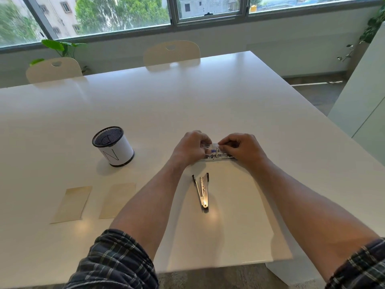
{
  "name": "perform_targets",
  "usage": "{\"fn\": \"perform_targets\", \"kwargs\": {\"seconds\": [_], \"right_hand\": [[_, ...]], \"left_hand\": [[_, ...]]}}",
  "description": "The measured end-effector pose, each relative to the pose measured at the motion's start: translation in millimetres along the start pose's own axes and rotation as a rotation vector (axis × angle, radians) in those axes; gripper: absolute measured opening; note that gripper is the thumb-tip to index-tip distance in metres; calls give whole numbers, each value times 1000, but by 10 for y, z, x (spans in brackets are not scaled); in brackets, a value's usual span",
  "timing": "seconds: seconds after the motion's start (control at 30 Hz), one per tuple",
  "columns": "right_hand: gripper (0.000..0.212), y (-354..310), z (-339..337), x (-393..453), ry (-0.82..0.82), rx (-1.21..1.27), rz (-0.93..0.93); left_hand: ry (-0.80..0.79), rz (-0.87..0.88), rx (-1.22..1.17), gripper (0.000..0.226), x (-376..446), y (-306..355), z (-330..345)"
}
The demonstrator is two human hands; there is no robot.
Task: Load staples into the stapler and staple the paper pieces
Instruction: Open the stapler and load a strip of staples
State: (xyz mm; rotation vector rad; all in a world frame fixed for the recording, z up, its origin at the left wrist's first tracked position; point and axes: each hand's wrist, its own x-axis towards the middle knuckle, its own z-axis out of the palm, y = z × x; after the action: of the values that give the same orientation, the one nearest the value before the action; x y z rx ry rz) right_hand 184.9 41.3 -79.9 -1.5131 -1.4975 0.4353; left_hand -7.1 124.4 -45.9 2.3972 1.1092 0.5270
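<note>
A small staple box [211,147] with a blue mark is held between both hands just above the far end of a white clipboard [225,215]. My left hand [190,148] grips its left end, and my right hand [242,148] pinches its right end with curled fingers. The stapler [202,191] lies swung open in a V on the clipboard, nearer to me than the hands, untouched. Two beige paper pieces [71,204] [117,200] lie flat side by side to the left.
A black mesh pen cup [112,146] with a white label stands at the left on the white table [208,97]. The clipboard's metal clip [218,157] sits under my hands. Two chairs [171,53] stand at the table's far side.
</note>
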Motion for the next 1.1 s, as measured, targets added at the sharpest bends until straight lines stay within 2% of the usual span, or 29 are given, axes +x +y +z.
{"fn": "perform_targets", "kwargs": {"seconds": [0.17, 0.5, 0.7, 0.83, 0.93, 1.1], "right_hand": [[20, 15, 7, 4, -17, -18, 7], [16, -15, -3, -12, 45, 21, 9], [13, -77, -33, -10, 88, 23, -19], [13, -121, -52, -57, 164, 37, -33], [13, -152, -63, -113, 203, 65, -41], [13, -206, -66, -222, 207, 68, -105]], "left_hand": [[60, -37, -42, 29, -33, -22, 25], [37, -69, -40, 32, -73, -15, -16], [172, 49, 6, 14, -246, 113, -127], [98, 99, 40, 10, -424, 212, -91], [31, 84, 73, 23, -460, 237, -56], [25, 101, 166, 26, -421, 260, -3]]}}
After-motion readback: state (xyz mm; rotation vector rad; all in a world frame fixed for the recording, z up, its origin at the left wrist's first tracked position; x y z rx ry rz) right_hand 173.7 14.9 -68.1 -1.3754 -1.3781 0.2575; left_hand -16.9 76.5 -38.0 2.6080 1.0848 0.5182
